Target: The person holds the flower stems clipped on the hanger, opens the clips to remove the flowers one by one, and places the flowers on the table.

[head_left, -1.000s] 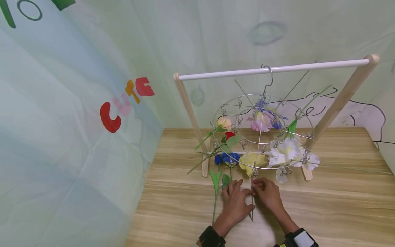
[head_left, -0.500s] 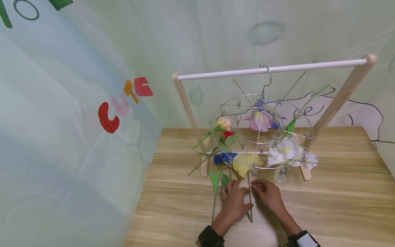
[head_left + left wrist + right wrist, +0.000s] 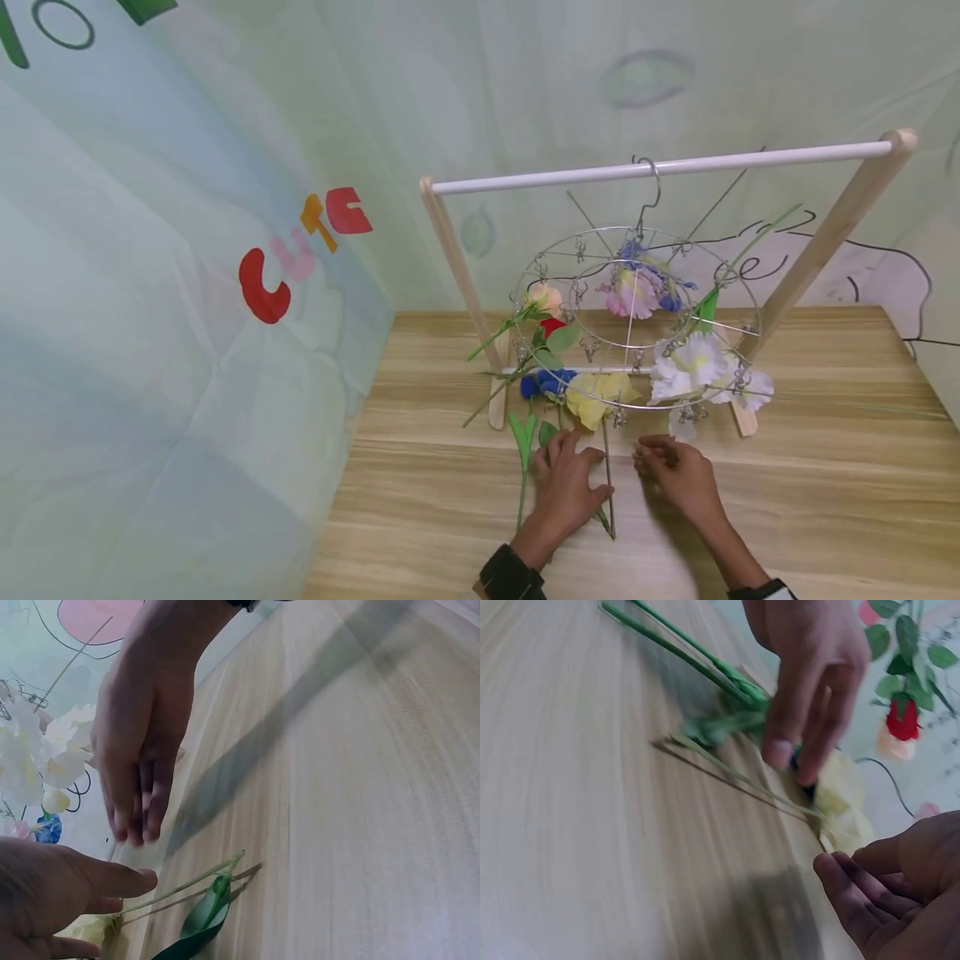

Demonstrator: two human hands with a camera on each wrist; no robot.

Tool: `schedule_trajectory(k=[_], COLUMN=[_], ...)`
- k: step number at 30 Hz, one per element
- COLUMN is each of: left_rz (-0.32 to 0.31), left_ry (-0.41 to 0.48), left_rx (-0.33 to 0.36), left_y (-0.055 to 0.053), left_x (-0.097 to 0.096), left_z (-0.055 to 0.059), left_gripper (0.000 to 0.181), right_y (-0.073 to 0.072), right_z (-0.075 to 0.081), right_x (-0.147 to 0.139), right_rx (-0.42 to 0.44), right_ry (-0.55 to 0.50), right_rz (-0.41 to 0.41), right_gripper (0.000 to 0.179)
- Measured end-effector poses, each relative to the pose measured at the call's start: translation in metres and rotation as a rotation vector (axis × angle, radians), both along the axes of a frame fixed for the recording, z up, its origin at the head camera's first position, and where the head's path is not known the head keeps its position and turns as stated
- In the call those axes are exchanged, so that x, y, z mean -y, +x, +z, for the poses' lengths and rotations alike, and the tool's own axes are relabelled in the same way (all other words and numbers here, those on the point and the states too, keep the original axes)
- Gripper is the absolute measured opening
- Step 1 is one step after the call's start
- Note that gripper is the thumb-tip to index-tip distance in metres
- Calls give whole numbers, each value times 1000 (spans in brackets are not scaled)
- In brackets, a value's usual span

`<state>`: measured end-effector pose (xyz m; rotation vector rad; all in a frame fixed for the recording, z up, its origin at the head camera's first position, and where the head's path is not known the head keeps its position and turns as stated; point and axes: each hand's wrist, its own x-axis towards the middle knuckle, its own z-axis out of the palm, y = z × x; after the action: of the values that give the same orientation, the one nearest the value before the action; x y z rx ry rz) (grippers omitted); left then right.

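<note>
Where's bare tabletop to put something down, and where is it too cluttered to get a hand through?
Bare wood shows along the table right of the right hand, out to the right edge, and along the near strip left of the left hand. Crowded: under the wire clip hanger, where the yellow flower, the blue flower and their stems lie between the hands.

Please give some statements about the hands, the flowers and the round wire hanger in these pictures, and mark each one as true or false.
1. The round wire hanger hangs by its hook from the white bar. True.
2. The right hand grips the yellow flower. False: it holds nothing and is apart from the flower's stem.
3. The left hand rests on the table beside that stem. True.
4. The table is made of glass. False: it is light wood.
5. A blue flower is left of the yellow one. True.
</note>
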<state>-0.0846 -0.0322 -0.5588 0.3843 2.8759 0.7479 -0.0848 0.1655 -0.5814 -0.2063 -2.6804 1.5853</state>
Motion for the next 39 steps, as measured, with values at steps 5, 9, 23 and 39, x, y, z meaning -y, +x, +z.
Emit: schedule_trajectory(k=[5, 9, 23, 39], left_rz=[-1, 3, 11, 19], left_ry=[40, 41, 70, 120], left_rx=[4, -21, -66, -93], left_y=[0, 0, -1, -3], left_x=[0, 0, -1, 1], left_z=[6, 10, 16, 29], left_gripper=[41, 40, 40, 42], right_y=[10, 16, 26, 31], right_z=[11, 24, 64, 103], right_x=[-23, -38, -58, -63], right_rx=[-72, -131, -324, -445], right_ry=[74, 47, 106, 177], right_rz=[-71, -99, -204, -323], right_gripper=[14, 15, 18, 22])
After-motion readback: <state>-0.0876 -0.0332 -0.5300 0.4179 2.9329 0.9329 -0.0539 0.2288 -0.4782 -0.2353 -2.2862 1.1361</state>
